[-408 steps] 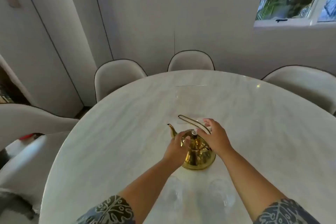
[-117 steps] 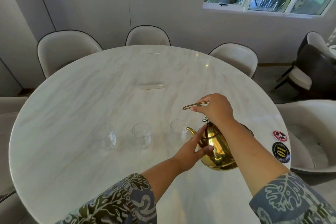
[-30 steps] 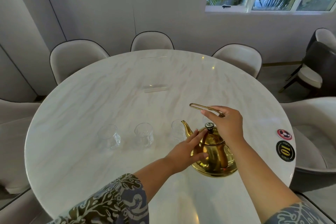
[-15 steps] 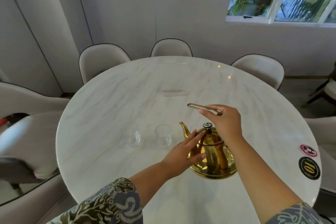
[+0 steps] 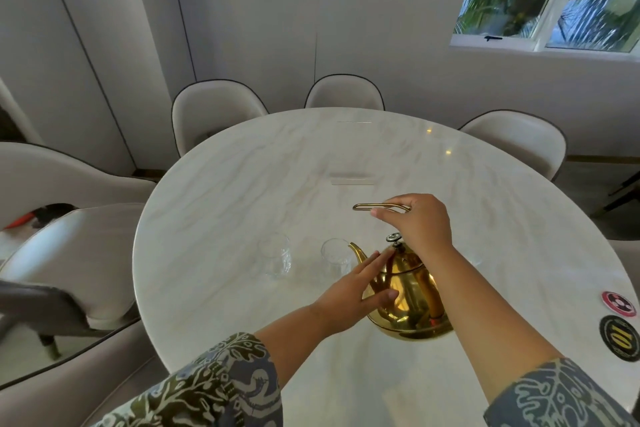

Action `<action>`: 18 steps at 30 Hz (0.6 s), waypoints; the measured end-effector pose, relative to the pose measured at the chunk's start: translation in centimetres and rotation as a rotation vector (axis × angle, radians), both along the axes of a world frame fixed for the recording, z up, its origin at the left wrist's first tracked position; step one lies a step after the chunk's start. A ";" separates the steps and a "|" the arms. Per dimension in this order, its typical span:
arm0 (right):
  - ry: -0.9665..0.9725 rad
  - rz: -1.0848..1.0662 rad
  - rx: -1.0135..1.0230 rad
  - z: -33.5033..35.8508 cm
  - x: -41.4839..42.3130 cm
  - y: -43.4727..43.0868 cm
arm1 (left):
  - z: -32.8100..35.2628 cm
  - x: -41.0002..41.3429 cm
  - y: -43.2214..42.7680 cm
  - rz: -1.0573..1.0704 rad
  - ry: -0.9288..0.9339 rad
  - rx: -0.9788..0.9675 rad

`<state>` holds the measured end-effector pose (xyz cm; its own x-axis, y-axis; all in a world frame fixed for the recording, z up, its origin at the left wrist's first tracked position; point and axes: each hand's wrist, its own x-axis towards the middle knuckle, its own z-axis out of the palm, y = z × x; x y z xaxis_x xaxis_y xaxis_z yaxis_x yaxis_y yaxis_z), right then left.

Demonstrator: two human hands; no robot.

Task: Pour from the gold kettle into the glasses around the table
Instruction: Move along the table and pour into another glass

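The gold kettle [image 5: 408,298] is held just above the round marble table [image 5: 235,191], near its right front. My right hand [image 5: 420,229] is shut on the kettle's thin hoop handle above the lid knob. My left hand [image 5: 353,288] lies flat against the kettle's left side, fingers spread. The spout tip touches or overlaps the rim of a clear glass [image 5: 335,258]. A second clear glass [image 5: 275,258] stands to its left. Part of a third glass [image 5: 477,258] shows behind my right forearm.
Cream chairs ring the table: several at the back [image 5: 344,92] and a larger one at the left [image 5: 65,253]. A small clear block [image 5: 351,179] lies mid-table. Two round stickers [image 5: 619,322] sit at the right edge.
The kettle and both hands have shifted left along the row of glasses. The spout has come from the right-hand glass to the rim of the middle one. My view swung left.
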<state>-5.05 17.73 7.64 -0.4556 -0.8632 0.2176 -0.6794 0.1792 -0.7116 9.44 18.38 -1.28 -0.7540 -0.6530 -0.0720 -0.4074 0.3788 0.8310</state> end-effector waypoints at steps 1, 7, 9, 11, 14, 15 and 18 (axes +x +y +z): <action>0.015 0.001 0.011 0.1 0.2 -0.2 | -0.1 0.0 -0.1 0.004 0.009 0.006; 0.060 0.019 0.083 0.7 1.1 -1.4 | -0.7 0.0 -0.4 0.050 0.065 0.060; 0.083 0.025 0.103 0.8 1.4 -1.7 | -0.9 -0.1 -0.5 0.061 0.080 0.084; 0.106 0.029 0.119 0.9 1.6 -1.8 | -1.0 -0.2 -0.6 0.067 0.096 0.104; 0.130 0.037 0.142 1.1 1.8 -2.0 | -1.2 -0.3 -0.8 0.065 0.106 0.113; 0.132 0.041 0.148 1.2 1.8 -2.1 | -1.2 -0.3 -0.8 0.064 0.112 0.112; 0.146 0.055 0.170 1.3 1.9 -2.3 | -1.3 -0.5 -0.8 0.065 0.132 0.125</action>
